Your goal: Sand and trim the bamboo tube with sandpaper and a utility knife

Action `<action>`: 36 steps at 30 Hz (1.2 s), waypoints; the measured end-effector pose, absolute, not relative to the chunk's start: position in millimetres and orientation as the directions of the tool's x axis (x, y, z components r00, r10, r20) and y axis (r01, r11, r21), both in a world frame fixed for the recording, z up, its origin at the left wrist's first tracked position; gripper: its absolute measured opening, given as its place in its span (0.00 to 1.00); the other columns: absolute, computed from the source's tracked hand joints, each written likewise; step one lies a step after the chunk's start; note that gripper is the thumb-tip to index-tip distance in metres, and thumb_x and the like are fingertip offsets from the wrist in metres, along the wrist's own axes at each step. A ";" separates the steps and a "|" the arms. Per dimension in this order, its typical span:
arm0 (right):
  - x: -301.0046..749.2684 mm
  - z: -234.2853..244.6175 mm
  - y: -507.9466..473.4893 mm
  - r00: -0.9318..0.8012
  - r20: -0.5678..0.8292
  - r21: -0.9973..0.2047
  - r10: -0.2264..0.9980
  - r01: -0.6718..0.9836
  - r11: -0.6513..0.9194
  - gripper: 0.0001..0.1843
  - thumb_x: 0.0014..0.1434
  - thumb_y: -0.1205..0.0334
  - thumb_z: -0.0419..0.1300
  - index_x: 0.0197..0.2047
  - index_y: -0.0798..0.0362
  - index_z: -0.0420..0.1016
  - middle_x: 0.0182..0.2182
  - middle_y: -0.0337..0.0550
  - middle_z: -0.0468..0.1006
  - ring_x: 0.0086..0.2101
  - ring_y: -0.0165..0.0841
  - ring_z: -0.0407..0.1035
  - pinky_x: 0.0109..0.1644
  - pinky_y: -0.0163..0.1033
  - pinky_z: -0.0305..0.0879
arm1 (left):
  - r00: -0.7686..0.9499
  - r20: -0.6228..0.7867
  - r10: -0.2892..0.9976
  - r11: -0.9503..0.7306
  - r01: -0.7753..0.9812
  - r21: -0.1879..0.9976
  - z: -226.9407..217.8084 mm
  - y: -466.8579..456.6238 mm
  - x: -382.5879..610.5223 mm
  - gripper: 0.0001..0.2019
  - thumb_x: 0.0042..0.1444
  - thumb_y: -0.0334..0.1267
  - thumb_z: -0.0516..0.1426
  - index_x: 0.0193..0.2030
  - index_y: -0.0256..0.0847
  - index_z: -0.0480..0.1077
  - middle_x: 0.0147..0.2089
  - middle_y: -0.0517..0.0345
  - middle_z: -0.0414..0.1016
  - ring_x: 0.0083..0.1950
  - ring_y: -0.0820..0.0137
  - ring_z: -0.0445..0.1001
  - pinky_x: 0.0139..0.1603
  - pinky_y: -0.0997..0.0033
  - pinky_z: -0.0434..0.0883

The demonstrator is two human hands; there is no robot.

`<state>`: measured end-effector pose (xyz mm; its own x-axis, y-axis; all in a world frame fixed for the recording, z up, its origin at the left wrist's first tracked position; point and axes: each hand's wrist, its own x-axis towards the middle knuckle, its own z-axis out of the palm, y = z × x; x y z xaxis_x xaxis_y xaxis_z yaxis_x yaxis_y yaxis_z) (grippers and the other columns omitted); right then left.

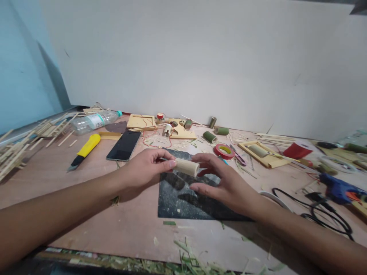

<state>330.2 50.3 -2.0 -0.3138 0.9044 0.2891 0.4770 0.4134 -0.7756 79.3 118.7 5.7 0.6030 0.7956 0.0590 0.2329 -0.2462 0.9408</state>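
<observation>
My left hand (146, 168) pinches one end of a short pale bamboo tube (187, 167), held level above a dark cutting mat (183, 200). My right hand (222, 181) is beside the tube's other end, its fingers curled loosely and its fingertips touching or nearly touching the tube. Both forearms reach in from the lower corners of the view. Fine dust and shavings lie on the mat under the tube.
A yellow utility knife (85, 149), a black phone (124, 146) and a plastic bottle (96, 121) lie at the left. Green bamboo pieces (210, 136), red tape (224, 151), small scissors (237, 156) and wooden frames sit behind. A blue glue gun (340, 191) with black cable lies right.
</observation>
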 end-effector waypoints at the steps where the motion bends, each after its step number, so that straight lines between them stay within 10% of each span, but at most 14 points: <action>1: 330.4 -1.4 49.2 -0.332 0.296 -0.753 0.895 0.496 0.433 0.22 0.62 0.53 0.68 0.57 0.46 0.70 0.53 0.46 0.78 0.47 0.39 0.75 0.52 0.46 0.73 | 0.622 0.020 0.783 -0.198 0.218 0.956 6.2 116.9 80.2 0.14 0.64 0.49 0.62 0.44 0.38 0.77 0.41 0.53 0.80 0.43 0.64 0.78 0.47 0.62 0.73; 8: 332.9 8.0 50.1 -0.377 0.338 -0.587 0.863 0.632 0.506 0.06 0.65 0.58 0.61 0.43 0.50 0.72 0.36 0.41 0.75 0.36 0.36 0.69 0.41 0.41 0.66 | 0.684 0.141 0.715 -0.563 0.445 0.696 9.4 112.9 74.1 0.14 0.67 0.48 0.59 0.52 0.42 0.75 0.53 0.49 0.79 0.55 0.56 0.75 0.57 0.53 0.70; 14: 331.6 3.2 55.9 -0.447 0.252 -0.434 0.858 0.740 0.513 0.05 0.62 0.60 0.60 0.40 0.51 0.69 0.36 0.43 0.74 0.38 0.38 0.68 0.43 0.42 0.64 | 0.841 0.013 0.542 -0.740 0.469 0.483 -1.7 113.8 70.3 0.38 0.62 0.56 0.63 0.73 0.40 0.58 0.75 0.40 0.60 0.76 0.49 0.56 0.76 0.39 0.44; 36: 338.9 -9.6 79.1 -0.235 0.187 -0.407 0.954 0.865 0.293 0.15 0.60 0.52 0.63 0.31 0.48 0.63 0.26 0.38 0.74 0.26 0.33 0.64 0.29 0.38 0.54 | 0.862 -0.200 0.466 -0.730 0.502 0.463 3.8 117.4 67.4 0.46 0.64 0.61 0.58 0.79 0.45 0.43 0.81 0.46 0.39 0.81 0.50 0.36 0.77 0.39 0.32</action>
